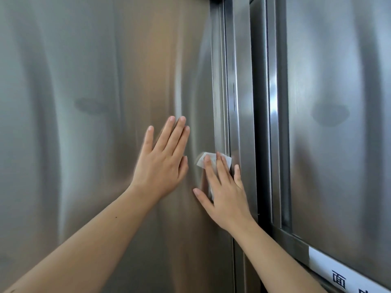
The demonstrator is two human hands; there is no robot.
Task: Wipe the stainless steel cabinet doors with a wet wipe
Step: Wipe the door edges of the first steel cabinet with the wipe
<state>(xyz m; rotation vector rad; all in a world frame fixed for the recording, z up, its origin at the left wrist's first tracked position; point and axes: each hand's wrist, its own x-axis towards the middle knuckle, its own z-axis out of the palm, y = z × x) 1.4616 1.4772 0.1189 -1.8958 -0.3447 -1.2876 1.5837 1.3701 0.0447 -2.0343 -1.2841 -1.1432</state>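
Note:
A tall stainless steel cabinet door (95, 81) fills the left of the head view. A second steel door (338, 102) stands to the right, past a vertical frame strip (241, 92). My right hand (224, 191) presses a white wet wipe (212, 158) flat against the left door's right edge, fingers straight and spread. Most of the wipe is hidden under the palm. My left hand (163, 161) lies flat on the left door, fingers straight, just left of the wipe.
A white paper label (347, 275) with black characters is stuck at the lower right, below the right door. Both doors show dull oval smudges, one (88, 105) on the left door and one (330, 114) on the right.

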